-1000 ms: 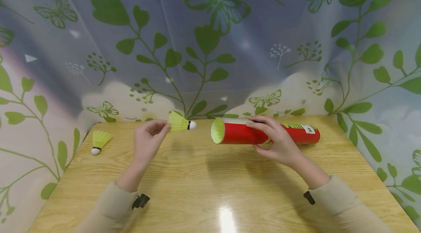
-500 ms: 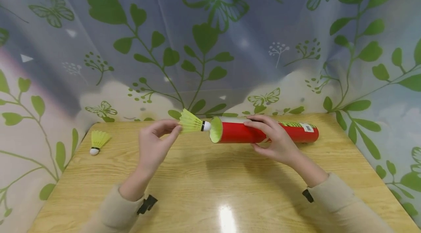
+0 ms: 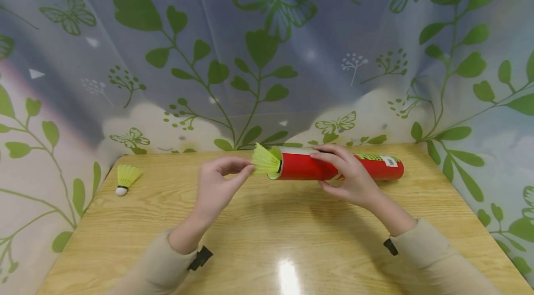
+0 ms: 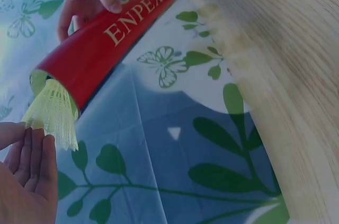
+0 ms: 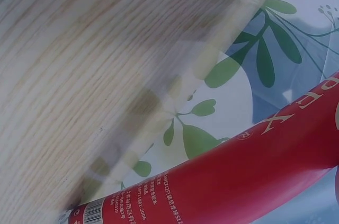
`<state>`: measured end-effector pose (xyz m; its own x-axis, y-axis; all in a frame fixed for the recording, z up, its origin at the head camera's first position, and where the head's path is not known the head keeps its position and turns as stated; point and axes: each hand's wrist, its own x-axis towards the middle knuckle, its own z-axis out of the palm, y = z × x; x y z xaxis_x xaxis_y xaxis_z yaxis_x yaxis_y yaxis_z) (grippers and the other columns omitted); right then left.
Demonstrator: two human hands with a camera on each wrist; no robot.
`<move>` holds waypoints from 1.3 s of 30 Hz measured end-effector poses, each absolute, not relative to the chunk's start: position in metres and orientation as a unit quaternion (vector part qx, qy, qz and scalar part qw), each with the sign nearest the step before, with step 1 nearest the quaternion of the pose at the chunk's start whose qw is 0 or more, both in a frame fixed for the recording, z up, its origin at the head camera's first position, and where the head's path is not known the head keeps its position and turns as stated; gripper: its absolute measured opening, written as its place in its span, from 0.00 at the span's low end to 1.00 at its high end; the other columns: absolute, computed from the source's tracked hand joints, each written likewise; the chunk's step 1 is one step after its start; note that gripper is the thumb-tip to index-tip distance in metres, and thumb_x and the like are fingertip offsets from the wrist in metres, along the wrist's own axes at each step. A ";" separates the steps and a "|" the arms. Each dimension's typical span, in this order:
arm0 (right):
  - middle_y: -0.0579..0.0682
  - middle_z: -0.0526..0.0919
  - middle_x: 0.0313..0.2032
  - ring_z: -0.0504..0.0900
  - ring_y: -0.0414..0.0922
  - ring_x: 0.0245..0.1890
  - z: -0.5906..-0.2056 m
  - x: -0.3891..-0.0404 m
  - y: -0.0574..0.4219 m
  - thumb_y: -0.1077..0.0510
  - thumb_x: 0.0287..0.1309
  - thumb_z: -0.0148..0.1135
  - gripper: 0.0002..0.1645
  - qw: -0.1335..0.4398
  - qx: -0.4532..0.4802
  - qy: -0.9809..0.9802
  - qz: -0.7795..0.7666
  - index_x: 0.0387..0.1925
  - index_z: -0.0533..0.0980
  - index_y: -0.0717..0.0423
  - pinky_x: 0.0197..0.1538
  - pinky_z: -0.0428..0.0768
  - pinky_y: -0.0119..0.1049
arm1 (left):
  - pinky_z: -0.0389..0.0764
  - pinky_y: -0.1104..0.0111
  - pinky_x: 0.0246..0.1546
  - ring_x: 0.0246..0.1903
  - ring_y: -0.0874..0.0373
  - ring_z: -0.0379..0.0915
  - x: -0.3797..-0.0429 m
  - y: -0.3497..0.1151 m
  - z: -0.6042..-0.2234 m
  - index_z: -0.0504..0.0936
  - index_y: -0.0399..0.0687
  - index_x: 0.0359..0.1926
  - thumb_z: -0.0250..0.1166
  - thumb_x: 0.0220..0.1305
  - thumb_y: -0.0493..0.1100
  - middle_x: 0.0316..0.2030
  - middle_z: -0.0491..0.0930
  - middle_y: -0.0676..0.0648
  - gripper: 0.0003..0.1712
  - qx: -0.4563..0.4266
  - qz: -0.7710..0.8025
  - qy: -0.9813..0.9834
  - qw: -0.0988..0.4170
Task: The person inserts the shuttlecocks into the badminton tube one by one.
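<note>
My left hand (image 3: 221,186) pinches the feathered skirt of a yellow shuttlecock (image 3: 265,160) between thumb and fingers. The cork end of that shuttlecock is inside the open mouth of a red tube (image 3: 302,166), hidden by the rim, while most of the skirt sticks out. Around the middle of the tube, my right hand (image 3: 348,175) grips with thumb below and fingers on top. In the left wrist view, the tube (image 4: 100,44) shows the letters ENPEX, and the skirt (image 4: 53,113) fans out of its mouth.
A second yellow shuttlecock (image 3: 127,178) lies at the left of the wooden table (image 3: 250,239), its white tip toward the near side. A curtain (image 3: 187,54) printed with leaves and butterflies hangs behind the table's back edge.
My left hand has moved right with the shuttlecock, whose cork end has passed from outside the tube into its mouth. The right hand and tube have stayed nearly still.
</note>
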<state>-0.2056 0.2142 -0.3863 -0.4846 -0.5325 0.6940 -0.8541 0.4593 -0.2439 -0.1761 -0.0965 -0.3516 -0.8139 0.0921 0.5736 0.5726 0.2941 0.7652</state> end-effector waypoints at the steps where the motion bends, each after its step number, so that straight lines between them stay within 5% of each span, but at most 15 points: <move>1: 0.57 0.72 0.58 0.71 0.51 0.58 -0.386 -0.206 0.214 0.66 0.38 0.70 0.41 0.273 0.428 -0.809 0.296 0.60 0.71 0.54 0.59 0.67 0.23 | 0.83 0.72 0.33 0.27 0.63 0.81 -0.176 -0.095 -0.352 0.87 0.44 0.31 0.72 0.51 0.35 0.28 0.86 0.49 0.04 -0.217 -0.553 -0.775 0.214; 9: 0.59 0.73 0.57 0.71 0.50 0.57 -0.385 -0.204 0.212 0.66 0.38 0.70 0.41 0.277 0.430 -0.806 0.298 0.60 0.71 0.55 0.47 0.71 0.19 | 0.83 0.72 0.32 0.27 0.63 0.82 -0.175 -0.081 -0.351 0.88 0.45 0.31 0.72 0.51 0.37 0.28 0.87 0.50 0.04 -0.244 -0.541 -0.779 0.203; 12: 0.59 0.73 0.57 0.71 0.50 0.57 -0.384 -0.204 0.212 0.67 0.38 0.71 0.41 0.277 0.429 -0.803 0.308 0.60 0.71 0.55 0.51 0.71 0.22 | 0.83 0.72 0.31 0.27 0.63 0.82 -0.175 -0.079 -0.350 0.88 0.45 0.31 0.72 0.51 0.36 0.28 0.87 0.50 0.04 -0.248 -0.542 -0.777 0.203; 19: 0.61 0.74 0.56 0.72 0.50 0.55 -0.383 -0.206 0.209 0.69 0.37 0.69 0.40 0.280 0.437 -0.790 0.326 0.59 0.72 0.56 0.32 0.72 0.20 | 0.83 0.72 0.32 0.27 0.64 0.82 -0.176 -0.073 -0.346 0.88 0.48 0.30 0.72 0.52 0.37 0.29 0.87 0.51 0.03 -0.251 -0.551 -0.775 0.184; 26: 0.61 0.73 0.57 0.71 0.51 0.56 -0.385 -0.204 0.208 0.68 0.37 0.69 0.40 0.281 0.440 -0.788 0.328 0.59 0.72 0.56 0.36 0.71 0.20 | 0.83 0.72 0.32 0.27 0.65 0.82 -0.177 -0.069 -0.347 0.89 0.49 0.31 0.72 0.52 0.37 0.29 0.87 0.52 0.04 -0.252 -0.552 -0.776 0.172; 33: 0.61 0.74 0.56 0.71 0.52 0.57 -0.384 -0.204 0.207 0.68 0.37 0.71 0.40 0.281 0.441 -0.786 0.330 0.58 0.72 0.56 0.54 0.70 0.22 | 0.83 0.72 0.32 0.26 0.65 0.82 -0.179 -0.064 -0.345 0.89 0.48 0.31 0.72 0.52 0.38 0.28 0.87 0.51 0.04 -0.254 -0.552 -0.779 0.155; 39: 0.59 0.73 0.57 0.71 0.51 0.56 -0.383 -0.206 0.205 0.69 0.37 0.70 0.40 0.278 0.438 -0.788 0.332 0.59 0.72 0.56 0.36 0.72 0.19 | 0.83 0.69 0.32 0.26 0.66 0.82 -0.182 -0.061 -0.343 0.89 0.48 0.31 0.72 0.52 0.37 0.28 0.87 0.52 0.04 -0.256 -0.552 -0.779 0.150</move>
<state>-0.2057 0.2051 -0.3830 -0.4619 -0.5057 0.7287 -0.8745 0.3966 -0.2791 -0.1817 -0.0613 -0.3433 -0.8235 0.2330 0.5172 0.5652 0.2591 0.7832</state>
